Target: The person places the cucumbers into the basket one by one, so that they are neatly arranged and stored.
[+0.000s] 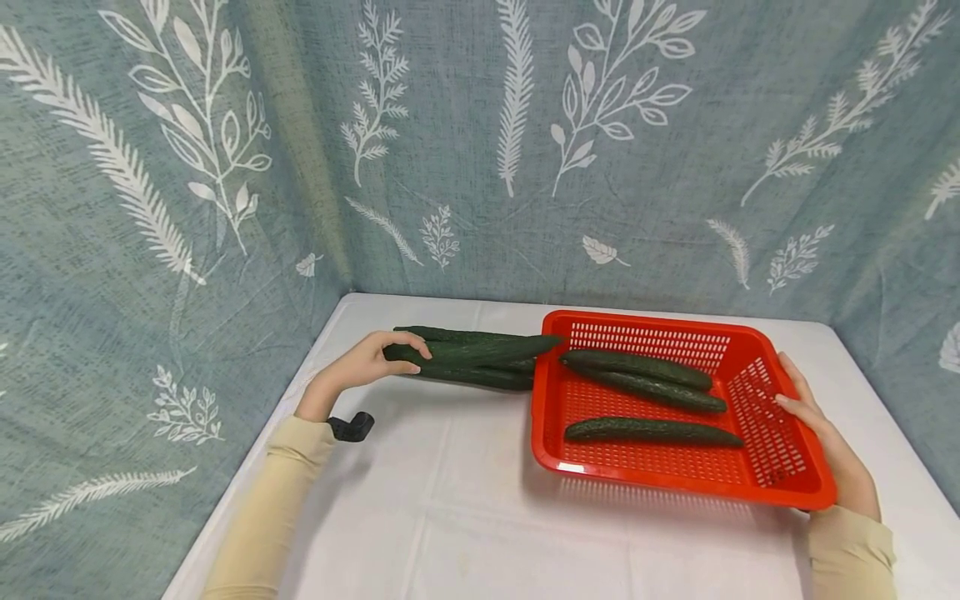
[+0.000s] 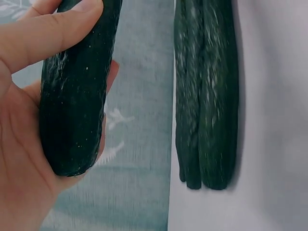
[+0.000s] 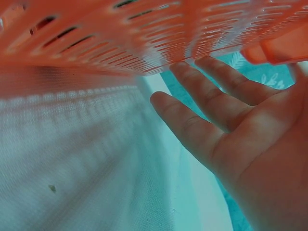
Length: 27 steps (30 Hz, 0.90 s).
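My left hand (image 1: 367, 360) holds a long dark green cucumber (image 2: 77, 106), thumb on one side and fingers on the other. The cucumber's far tip overlaps the basket's left rim in the head view. Right beneath and beside it, several more cucumbers (image 2: 219, 106) lie side by side on the white cloth. With my right hand (image 1: 836, 454) I grip the right rim of a red plastic basket (image 1: 637, 482). In the right wrist view, fingers (image 3: 192, 122) spread below the slotted basket, whose underside stands above the cloth. Three cucumbers (image 1: 652, 430) lie inside the basket.
A white cloth (image 1: 450, 500) covers the table. Blue-green curtains (image 1: 450, 150) with white leaf prints hang behind the table and along both sides. A black wrist device (image 1: 352, 427) sits at my left wrist.
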Tool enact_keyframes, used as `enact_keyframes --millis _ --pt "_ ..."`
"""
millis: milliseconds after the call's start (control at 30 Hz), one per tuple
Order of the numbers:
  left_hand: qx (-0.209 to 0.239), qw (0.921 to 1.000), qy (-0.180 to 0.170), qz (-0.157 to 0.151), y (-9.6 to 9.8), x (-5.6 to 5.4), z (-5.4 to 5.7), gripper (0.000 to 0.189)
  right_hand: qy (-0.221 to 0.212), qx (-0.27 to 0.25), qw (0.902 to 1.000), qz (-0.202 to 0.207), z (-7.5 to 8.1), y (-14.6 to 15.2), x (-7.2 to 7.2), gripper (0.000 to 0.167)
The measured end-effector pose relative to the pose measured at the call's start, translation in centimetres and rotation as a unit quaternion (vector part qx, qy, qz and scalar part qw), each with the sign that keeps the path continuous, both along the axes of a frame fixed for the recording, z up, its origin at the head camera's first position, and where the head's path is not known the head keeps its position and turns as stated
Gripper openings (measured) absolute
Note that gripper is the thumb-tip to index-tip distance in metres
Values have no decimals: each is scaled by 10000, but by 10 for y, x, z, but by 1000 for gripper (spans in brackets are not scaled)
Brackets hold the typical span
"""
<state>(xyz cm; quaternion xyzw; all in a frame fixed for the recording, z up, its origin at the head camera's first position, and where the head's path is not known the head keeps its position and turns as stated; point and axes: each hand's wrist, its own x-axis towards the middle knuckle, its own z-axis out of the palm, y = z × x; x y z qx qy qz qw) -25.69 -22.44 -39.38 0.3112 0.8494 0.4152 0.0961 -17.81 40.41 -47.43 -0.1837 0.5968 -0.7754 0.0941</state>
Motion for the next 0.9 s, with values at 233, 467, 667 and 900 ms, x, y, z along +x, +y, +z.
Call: enact_keyframes --millis 233,467,667,900 --pt "-2 9996 234 -162 35 5 15 21 39 27 10000 51 1 1 0 62" --pt "-75 9994 180 -281 61 -3 15 21 129 104 9999 31 1 0 -1 62" --pt "-32 9981 426 -447 78 -15 9 21 71 -20 9998 163 1 0 0 63" --pt "-60 9978 515 -423 100 -16 10 18 128 176 9998 5 -3 0 -1 62"
